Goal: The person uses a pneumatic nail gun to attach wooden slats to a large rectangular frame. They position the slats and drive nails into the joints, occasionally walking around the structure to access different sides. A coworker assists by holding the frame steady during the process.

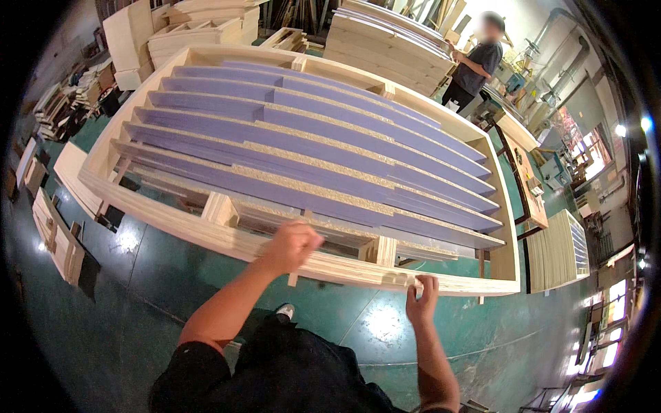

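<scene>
A large pale wooden frame [165,219] lies across the view in front of me. Inside it, long particleboard strips with purple faces [323,157] stand on edge in rows running left to right. Short wooden blocks [220,210] sit against the inner side of the near rail. My left hand [292,246] is over that rail, left of its middle, fingers curled in and slightly blurred; whatever is in them, if anything, is hidden. Further right, my right hand [423,297] has its thumb and bent fingers on the near rail's outer edge.
Another person [476,65] stands beyond the far right corner, by a tall stack of boards [385,51]. Wooden panels [58,237] lean at the left on the green floor [172,330]. A workbench [523,172] and a panel stack [551,255] stand at the right.
</scene>
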The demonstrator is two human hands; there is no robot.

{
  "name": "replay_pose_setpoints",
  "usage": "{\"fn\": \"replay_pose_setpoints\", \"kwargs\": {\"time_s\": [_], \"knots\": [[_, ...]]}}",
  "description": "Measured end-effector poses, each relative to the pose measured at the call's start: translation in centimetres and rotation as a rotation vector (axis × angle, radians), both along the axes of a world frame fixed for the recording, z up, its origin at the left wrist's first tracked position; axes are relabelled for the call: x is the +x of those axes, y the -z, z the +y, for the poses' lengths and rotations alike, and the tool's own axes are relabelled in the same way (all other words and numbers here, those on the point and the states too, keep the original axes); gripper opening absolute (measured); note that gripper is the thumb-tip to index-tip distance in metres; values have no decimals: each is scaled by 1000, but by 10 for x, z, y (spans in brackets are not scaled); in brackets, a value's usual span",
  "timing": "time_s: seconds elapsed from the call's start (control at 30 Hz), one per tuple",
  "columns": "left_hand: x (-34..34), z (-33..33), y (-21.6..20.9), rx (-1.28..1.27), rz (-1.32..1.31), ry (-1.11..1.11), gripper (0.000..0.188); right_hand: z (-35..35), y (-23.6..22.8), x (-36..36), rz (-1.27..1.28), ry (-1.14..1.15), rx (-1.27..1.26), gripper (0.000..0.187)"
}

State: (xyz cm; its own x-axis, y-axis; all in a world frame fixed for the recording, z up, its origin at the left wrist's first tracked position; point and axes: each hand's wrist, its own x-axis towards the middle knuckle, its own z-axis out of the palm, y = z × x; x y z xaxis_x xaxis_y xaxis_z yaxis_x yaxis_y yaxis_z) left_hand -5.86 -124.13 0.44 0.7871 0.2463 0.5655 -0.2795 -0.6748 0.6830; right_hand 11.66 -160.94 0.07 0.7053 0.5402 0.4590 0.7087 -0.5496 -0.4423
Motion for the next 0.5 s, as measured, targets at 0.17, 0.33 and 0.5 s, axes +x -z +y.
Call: {"fn": "replay_pose_setpoints", "kwargs": {"time_s": [0.17,0.33,0.5], "knots": [[-54,67,1,8,314,-319,27,57,3,67,-113,-49,-94,28],[-62,67,1,245,596,-230,25,63,31,92,-31,33,-135,24],[-58,68,12,125,563,-323,25,66,23,88,77,20,-72,16]]}}
